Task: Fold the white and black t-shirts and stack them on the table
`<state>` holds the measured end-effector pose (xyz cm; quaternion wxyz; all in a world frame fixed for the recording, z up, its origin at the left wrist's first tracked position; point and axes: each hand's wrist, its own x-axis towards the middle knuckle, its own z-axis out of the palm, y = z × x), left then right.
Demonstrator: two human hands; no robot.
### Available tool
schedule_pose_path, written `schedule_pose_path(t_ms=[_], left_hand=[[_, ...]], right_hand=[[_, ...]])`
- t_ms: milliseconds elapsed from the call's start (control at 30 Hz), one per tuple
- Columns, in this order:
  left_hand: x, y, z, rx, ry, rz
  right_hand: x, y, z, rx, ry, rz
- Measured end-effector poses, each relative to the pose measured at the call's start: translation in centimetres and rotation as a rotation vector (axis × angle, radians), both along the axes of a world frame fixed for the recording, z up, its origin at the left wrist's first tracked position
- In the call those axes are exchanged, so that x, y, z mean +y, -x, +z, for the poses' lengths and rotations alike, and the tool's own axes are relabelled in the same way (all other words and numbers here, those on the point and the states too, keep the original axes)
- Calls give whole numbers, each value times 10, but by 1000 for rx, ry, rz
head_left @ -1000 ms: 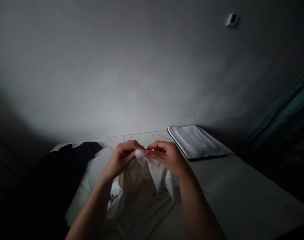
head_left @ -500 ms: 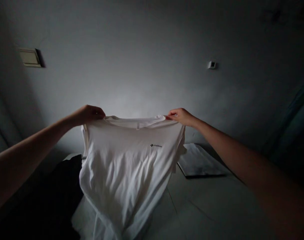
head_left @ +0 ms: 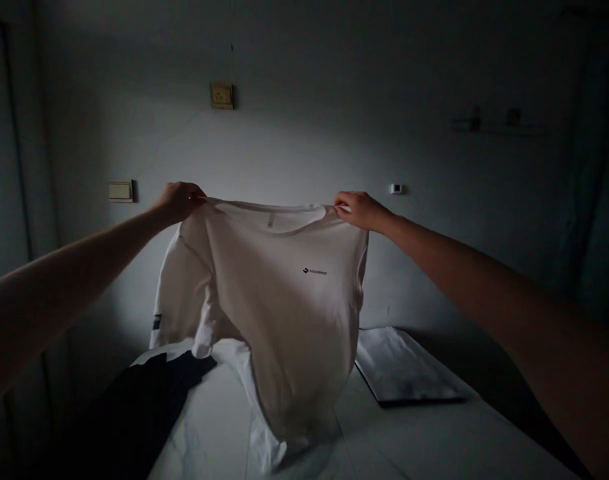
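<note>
A white T-shirt (head_left: 279, 313) is held up at the collar, clamped by the left hand (head_left: 179, 203) and right hand (head_left: 361, 211), well apart, above a dark garment (head_left: 129, 417).

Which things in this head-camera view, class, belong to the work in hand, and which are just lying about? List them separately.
In hand:
left hand
right hand
white T-shirt, pinched at both sides of the collar

Lying about:
dark garment
flat white folded item
white-covered surface
</note>
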<state>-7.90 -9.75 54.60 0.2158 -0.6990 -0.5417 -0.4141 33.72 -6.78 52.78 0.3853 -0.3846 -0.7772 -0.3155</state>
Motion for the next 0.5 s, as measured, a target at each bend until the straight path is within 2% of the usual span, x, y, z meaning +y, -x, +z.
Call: schedule_pose_path(t_ms=[100,167,200,267,367,433,500], left_hand=[[-1,-22,-12,-227,-46,87],[-2,-35,-17,-362,-96,102],[-3,-39,-18,-360,-100,97],[-7,-40,-19,-193,-95,86],[-15,-28,-16,115,-133,131],[-21,-17,-13,226,-126,154],[-25,-10,-12,255,-76,159]], right_hand=[[3,8,-8,177,-87,-94],[5,14,-9,230,-59,-183],[5,15,-9,220,-24,-218],[5,13,-5,201,15,-252],[3,-1,2,250,-44,-231],[0,-13,4,246,-46,-193],[-1,-23,1,224,-13,-138]])
